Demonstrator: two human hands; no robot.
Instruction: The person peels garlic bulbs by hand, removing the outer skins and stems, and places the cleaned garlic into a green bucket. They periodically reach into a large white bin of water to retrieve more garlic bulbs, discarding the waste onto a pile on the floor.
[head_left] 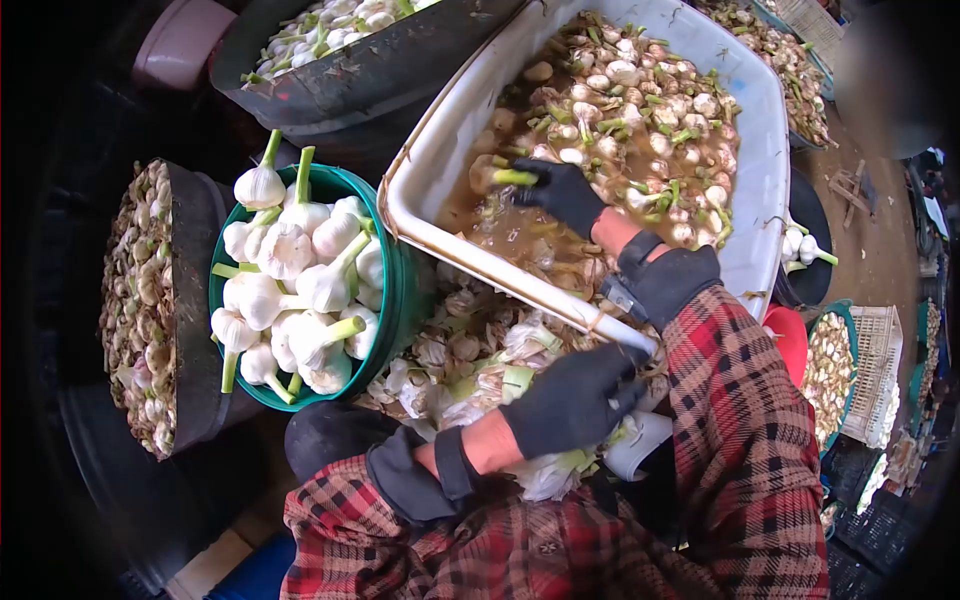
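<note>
My right hand [562,197], in a black glove, reaches over the murky water in a white tub [440,232]. Its fingers are closed at the green stem of a garlic bulb [487,174], which is partly blurred. Many more garlic bulbs [622,73] float or lie piled in this tub. My left hand [572,400], also black-gloved, is just outside the tub's near edge, above a heap of garlic skins and stem trimmings [450,375]. Its fingers are bent with gaps between them, and I see nothing held there. Left of the heap, a green bucket [388,345] holds clean white garlic bulbs [285,250].
A dark container [195,300] of brownish garlic stands at far left. Behind it are another dark container [330,95] with white garlic and a pink bucket [182,42]. On the right are a red container [786,340], a tub of garlic [828,370] and a pale crate [873,360].
</note>
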